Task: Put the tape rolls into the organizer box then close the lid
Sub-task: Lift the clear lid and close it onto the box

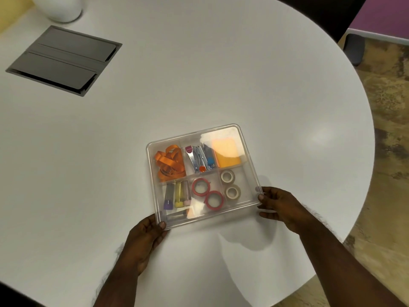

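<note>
A clear organizer box [252,165] sits on the white table with its clear lid [194,134] lying flat on top. Through the lid I see two red tape rolls [201,187] [214,200] in the near middle compartment and two beige tape rolls [227,176] [232,192] in the near right one. My left hand [146,238] grips the near left corner, thumb on the lid. At the near right corner my right hand [281,206] holds the edge with thumb and fingers.
Other compartments hold an orange ribbon [169,162], nail clippers [200,159], an orange pad [226,155] and small coloured items [177,194]. A grey cable hatch [64,59] is set into the table far left, a white vessel [64,7] behind it. The table's rounded edge runs along the right.
</note>
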Demonstrator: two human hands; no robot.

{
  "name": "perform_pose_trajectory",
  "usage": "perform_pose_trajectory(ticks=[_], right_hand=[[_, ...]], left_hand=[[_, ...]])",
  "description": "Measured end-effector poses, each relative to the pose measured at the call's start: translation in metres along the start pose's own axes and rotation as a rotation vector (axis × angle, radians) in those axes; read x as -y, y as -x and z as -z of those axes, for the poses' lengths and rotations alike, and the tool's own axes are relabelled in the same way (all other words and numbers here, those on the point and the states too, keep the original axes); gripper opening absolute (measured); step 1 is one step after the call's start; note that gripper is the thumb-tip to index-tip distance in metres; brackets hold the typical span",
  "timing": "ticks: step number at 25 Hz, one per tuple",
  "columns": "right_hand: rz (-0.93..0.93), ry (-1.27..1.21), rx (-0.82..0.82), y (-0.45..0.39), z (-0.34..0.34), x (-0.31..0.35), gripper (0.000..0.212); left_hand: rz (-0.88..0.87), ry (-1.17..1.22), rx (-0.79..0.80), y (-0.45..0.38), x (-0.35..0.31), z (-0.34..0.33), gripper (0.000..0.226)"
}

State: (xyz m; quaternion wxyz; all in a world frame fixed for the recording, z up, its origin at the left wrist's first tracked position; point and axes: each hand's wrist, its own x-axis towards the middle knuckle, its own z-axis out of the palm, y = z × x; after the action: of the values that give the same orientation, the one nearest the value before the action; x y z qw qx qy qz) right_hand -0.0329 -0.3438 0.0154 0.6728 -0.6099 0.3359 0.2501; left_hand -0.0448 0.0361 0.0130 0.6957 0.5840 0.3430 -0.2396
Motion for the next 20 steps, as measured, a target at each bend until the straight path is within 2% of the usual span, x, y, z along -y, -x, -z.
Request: perform_pose_trajectory(ticks=[2, 5, 9, 17, 20], right_hand=[[-0.019, 0.046, -0.041, 0.002, -0.002, 0.005, 0.024], [0.046, 0.097, -0.166, 0.005, -0.016, 0.007, 0.02], [0.074, 0.035, -0.266, 0.018, -0.023, 0.001, 0.02], [0.055, -0.04, -0.318, 0.052, 0.009, -0.018, 0.025], [0.098, 0.156, -0.287, 0.064, 0.021, -0.009, 0.028]], left_hand=[[-0.025, -0.017, -0.048, 0.005, 0.0, -0.003, 0.026], [-0.088, -0.048, -0.121, 0.012, -0.002, -0.012, 0.025], [-0.106, -0.047, -0.156, 0.017, -0.006, -0.028, 0.023], [-0.085, -0.196, -0.157, 0.008, -0.003, -0.059, 0.023], [-0.118, -0.369, -0.205, 0.016, -0.011, -0.053, 0.036]])
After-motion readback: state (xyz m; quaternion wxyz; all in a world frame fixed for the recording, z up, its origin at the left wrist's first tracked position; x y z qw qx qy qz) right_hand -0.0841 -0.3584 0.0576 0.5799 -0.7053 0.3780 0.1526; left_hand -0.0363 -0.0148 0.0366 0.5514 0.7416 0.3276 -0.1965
